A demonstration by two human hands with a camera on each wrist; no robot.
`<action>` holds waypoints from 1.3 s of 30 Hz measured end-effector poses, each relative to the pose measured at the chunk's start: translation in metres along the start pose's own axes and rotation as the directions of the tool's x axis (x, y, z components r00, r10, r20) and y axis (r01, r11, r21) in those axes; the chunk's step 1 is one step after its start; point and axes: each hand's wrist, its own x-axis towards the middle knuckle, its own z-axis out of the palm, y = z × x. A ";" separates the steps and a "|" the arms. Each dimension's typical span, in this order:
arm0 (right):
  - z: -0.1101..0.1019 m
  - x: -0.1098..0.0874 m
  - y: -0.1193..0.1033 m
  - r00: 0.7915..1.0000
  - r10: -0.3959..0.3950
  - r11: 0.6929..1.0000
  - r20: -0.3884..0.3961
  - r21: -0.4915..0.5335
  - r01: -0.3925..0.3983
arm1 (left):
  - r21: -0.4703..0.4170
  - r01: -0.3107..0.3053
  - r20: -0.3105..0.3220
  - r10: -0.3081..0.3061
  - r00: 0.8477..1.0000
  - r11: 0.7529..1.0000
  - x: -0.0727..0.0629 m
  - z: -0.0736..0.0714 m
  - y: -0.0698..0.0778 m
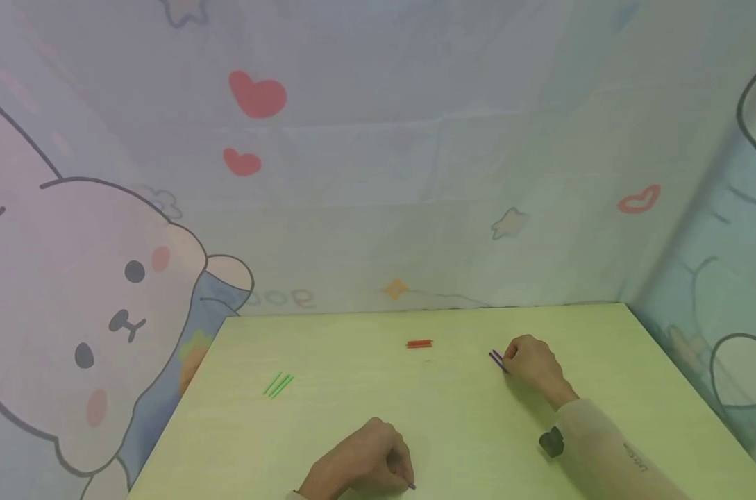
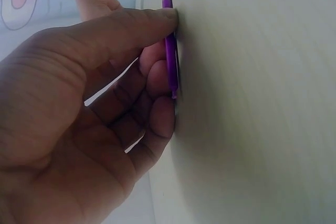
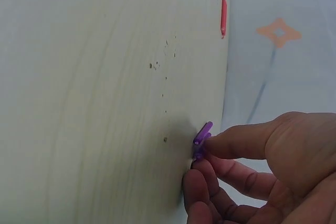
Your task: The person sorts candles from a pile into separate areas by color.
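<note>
My left hand point(image 1: 370, 455) is low in the middle of the head view, over the table's near part. Its thumb and fingertips pinch a slim purple stick point(image 2: 170, 51) with a small nub at one end, close to the tabletop. Farther off to the right, my right hand point(image 1: 536, 364) is down at the table. Between thumb and fingers it pinches a purple stick point(image 3: 199, 151), partly covered by the thumb. A second purple stick point(image 3: 204, 132) lies right beside it, by the thumb tip.
Several thin green sticks point(image 1: 279, 385) lie on the pale table point(image 1: 346, 389) at the left. Red sticks point(image 1: 419, 344) lie close together near the back edge. Behind the table hangs a printed cloth point(image 1: 365, 167). Small dark specks mark the tabletop in the right wrist view.
</note>
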 end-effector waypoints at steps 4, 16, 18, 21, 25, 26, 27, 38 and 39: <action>-0.001 -0.001 -0.003 1.000 0.011 1.000 0.002 -0.010 -0.011 | 0.017 -0.011 0.006 0.011 1.000 1.000 0.002 -0.001 0.000; -0.007 -0.010 -0.010 1.000 -0.004 1.000 -0.001 -0.002 0.004 | 0.012 -0.009 0.016 0.009 1.000 1.000 0.003 -0.001 -0.001; -0.005 -0.016 -0.013 0.999 -0.030 1.000 -0.010 -0.001 0.030 | 0.007 -0.013 0.016 0.012 1.000 1.000 0.003 -0.001 -0.002; -0.001 -0.029 -0.019 0.997 -0.071 0.997 -0.014 0.003 0.071 | -0.026 -0.001 0.017 0.002 1.000 1.000 0.002 -0.001 -0.001; 0.007 -0.048 -0.025 0.994 -0.110 0.994 -0.003 -0.013 0.110 | -0.077 0.045 0.014 -0.045 0.999 0.996 -0.001 0.000 0.000; 0.009 -0.053 -0.026 0.993 -0.116 0.993 0.002 -0.016 0.116 | -0.085 0.058 0.011 -0.057 0.998 0.995 -0.002 0.000 0.001; 0.010 -0.058 -0.027 0.992 -0.124 0.992 0.008 -0.018 0.125 | -0.094 0.071 0.011 -0.070 0.997 0.993 -0.003 0.000 0.001; 0.024 -0.089 -0.027 0.865 -0.426 0.904 0.265 0.088 0.418 | -0.063 0.022 0.009 -0.022 1.000 0.998 -0.001 0.000 0.000; 0.024 -0.090 -0.026 0.847 -0.452 0.891 0.281 0.098 0.443 | -0.059 0.017 0.008 -0.016 1.000 0.998 0.000 0.000 0.000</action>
